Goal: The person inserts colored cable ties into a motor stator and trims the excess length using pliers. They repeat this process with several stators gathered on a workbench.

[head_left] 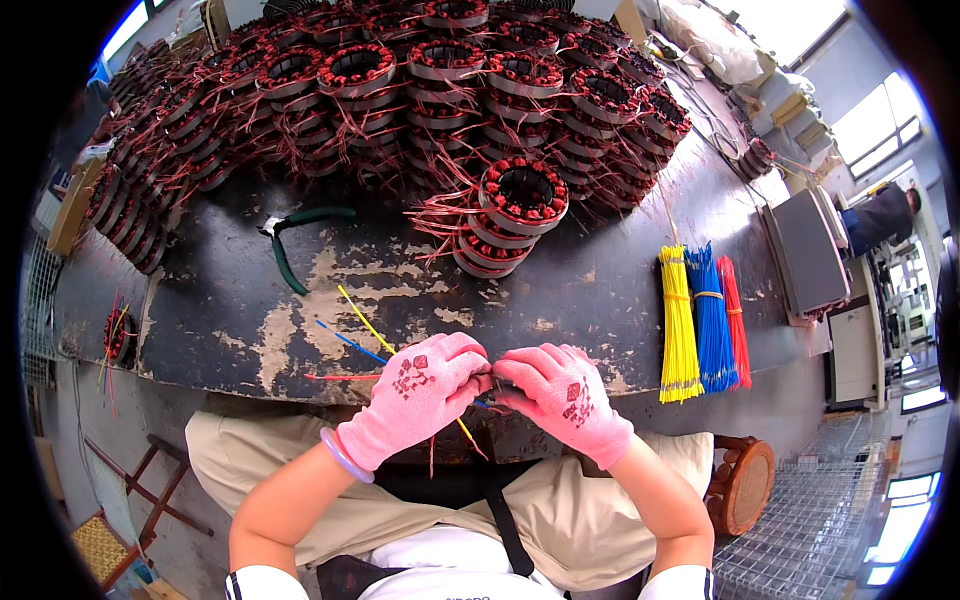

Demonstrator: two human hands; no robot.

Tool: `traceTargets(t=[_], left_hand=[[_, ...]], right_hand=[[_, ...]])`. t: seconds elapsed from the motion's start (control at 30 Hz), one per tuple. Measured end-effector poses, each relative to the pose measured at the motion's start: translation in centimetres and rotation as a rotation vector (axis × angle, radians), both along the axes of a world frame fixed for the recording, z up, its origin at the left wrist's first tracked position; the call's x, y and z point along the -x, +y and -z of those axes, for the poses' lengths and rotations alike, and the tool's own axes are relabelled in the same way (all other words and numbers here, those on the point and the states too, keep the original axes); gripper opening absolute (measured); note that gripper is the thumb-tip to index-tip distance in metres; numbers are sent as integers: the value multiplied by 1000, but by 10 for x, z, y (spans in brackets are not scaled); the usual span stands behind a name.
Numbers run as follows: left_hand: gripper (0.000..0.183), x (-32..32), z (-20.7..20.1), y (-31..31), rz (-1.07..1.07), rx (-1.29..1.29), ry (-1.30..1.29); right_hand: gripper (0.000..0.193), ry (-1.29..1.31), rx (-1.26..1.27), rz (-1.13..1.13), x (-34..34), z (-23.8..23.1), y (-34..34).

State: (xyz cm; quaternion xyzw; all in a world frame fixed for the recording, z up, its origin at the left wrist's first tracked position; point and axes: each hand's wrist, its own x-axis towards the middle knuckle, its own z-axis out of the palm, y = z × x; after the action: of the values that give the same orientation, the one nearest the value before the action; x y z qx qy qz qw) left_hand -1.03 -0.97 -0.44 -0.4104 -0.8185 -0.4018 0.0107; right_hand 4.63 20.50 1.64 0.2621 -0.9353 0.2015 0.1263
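Both my hands wear pink gloves and meet over the near edge of the dark table [560,300]. My left hand [420,385] is closed on a few thin wires. A yellow wire [365,318], a blue wire [348,341] and a red wire [340,377] stick out past its far left side, and wire ends also hang below it. My right hand [560,395] is closed, its fingertips pinched against those of the left. A small dark part shows between the fingers; the gloves hide most of it, and I cannot tell what it is.
Stacked motor stators [445,60] with red windings fill the back. A shorter stator stack [522,195] stands nearer. Green-handled cutters [288,250] lie left; yellow [680,325], blue [709,320] and red wire bundles [734,325] lie right. One stator [118,335] sits far left.
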Motion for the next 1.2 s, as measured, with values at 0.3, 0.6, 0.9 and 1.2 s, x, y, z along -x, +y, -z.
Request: traceTargets(t=[0.3, 0.6, 0.9, 1.2], left_hand=[[17, 0, 2, -2, 28, -21, 15], [17, 0, 0, 0, 15, -21, 0], [15, 0, 2, 0, 33, -21, 5], [15, 1, -1, 2, 49, -19, 32]], right_hand=[[23, -1097, 940, 345, 14, 6, 0], [35, 113, -60, 141, -7, 16, -6], [23, -1176, 667, 243, 3, -7, 9], [21, -896, 661, 343, 7, 0, -7]])
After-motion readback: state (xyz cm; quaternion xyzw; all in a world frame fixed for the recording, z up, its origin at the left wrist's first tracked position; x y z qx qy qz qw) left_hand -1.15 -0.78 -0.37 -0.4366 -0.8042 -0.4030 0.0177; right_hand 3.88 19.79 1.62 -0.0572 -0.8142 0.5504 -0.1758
